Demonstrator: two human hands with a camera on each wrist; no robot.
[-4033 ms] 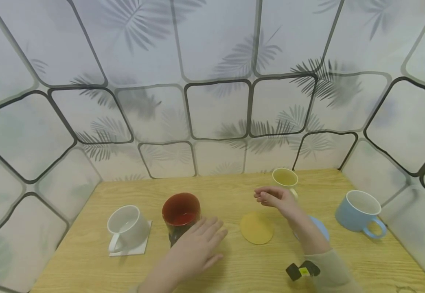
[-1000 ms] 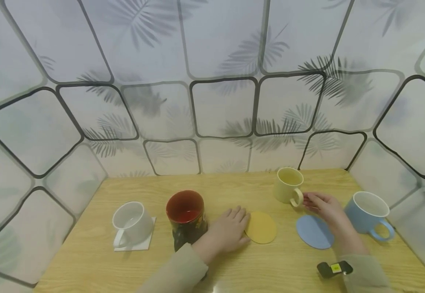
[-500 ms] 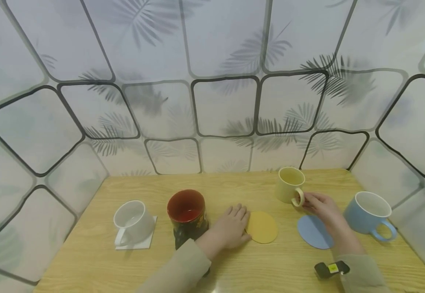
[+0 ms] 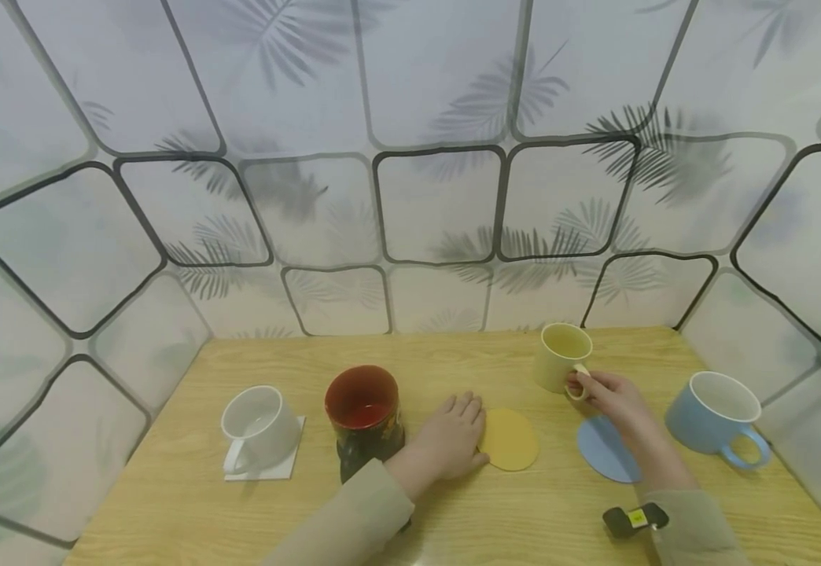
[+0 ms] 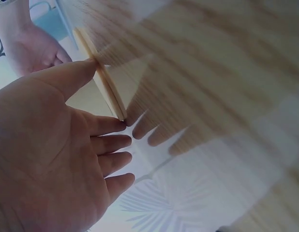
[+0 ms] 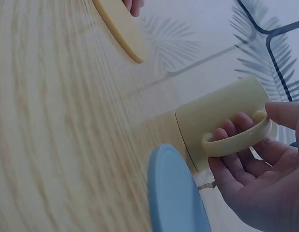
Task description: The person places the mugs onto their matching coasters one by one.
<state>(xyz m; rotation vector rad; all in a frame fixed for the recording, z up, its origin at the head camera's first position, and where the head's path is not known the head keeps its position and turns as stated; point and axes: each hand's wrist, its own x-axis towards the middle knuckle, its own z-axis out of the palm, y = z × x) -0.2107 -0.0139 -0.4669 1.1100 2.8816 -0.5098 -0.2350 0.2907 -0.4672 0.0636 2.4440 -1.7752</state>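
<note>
My right hand [image 4: 616, 401] grips the handle of a pale yellow mug [image 4: 550, 363], which stands upright at the back right. In the right wrist view several fingers pass through the mug's handle [image 6: 236, 141] and the thumb lies at its top end. My left hand [image 4: 447, 440] lies low at the left edge of a round yellow coaster [image 4: 513, 442], fingers straight. Its thumb and index fingertip touch that coaster's edge [image 5: 108, 89] in the left wrist view. A round blue coaster [image 4: 603, 452] lies partly under the right forearm in the head view.
A black mug with a red inside [image 4: 364, 420] stands just left of my left forearm, partly hidden by it. Farther left a white mug [image 4: 258, 432] sits on a square white coaster [image 4: 285, 470]. A blue mug [image 4: 708, 415] stands at the right. Patterned walls enclose the wooden table [image 4: 524, 519].
My right hand has come from beside the yellow mug to its handle and now grips it. Earlier, my left hand moved right from near the black mug to the yellow coaster's edge and stays there.
</note>
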